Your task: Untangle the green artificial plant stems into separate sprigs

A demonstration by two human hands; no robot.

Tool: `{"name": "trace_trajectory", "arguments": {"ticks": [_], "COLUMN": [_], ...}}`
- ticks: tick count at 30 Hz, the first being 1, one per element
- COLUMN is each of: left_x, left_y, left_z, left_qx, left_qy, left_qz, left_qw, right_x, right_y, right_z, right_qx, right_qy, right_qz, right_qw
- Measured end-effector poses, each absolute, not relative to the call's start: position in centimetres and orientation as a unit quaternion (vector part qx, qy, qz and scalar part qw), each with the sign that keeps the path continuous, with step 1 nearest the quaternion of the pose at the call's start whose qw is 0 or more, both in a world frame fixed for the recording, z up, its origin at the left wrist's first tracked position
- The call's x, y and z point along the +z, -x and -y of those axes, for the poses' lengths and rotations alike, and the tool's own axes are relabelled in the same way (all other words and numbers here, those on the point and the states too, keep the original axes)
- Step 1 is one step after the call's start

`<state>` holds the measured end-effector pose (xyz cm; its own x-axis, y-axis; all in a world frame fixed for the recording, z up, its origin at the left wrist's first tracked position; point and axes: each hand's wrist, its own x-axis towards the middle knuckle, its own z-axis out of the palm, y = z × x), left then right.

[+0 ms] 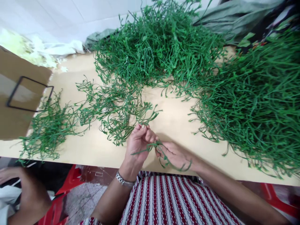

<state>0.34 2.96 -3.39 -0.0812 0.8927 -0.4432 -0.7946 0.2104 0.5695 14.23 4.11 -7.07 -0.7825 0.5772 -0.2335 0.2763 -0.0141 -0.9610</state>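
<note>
Stems [49,131], thin, green and curled, were bunched loosely at the left end of a pale table [173,109], some reaching over its near edge. Beside them stood what seemed a cardboard box [23,122], brown and open toward the view only as a flat side (its contents could not be seen), with a black wire frame [23,109] lying across it. Pale yellow flowers [16,43] were massed behind. Next, a sparser tangle [112,103] was spread over the tabletop, small forked tips showing on many strands.

By its near edge, held stems [165,154] were gripped in both hands above the table. They were pinched tightly between the thumb and fingers of the left hand [138,142], on whose wrist a metal watch [120,178] was worn; part of the strands was held in the narrow, closed grip of the right hand [174,154], with curved ends trailing over it. Beyond the hands, a dense back heap [159,47] was piled, and at the right a large right heap [257,100] was spread out to the table's near edge.
</note>
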Motion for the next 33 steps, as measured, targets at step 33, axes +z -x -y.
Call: {"name": "trace_trajectory", "arguments": {"ticks": [33], "left_x": [1.0], "left_y": [0.2], "left_z": [-7.7], "left_qx": [0.674], "left_qy": [-0.228], "left_qz": [-0.472], "left_qw": [0.521], "right_x": [-3.0], "right_y": [-20.5], "right_z": [-2.8], "right_qx": [0.502], "right_qy": [0.386], "right_qz": [0.725], "right_qw": [0.27]}}
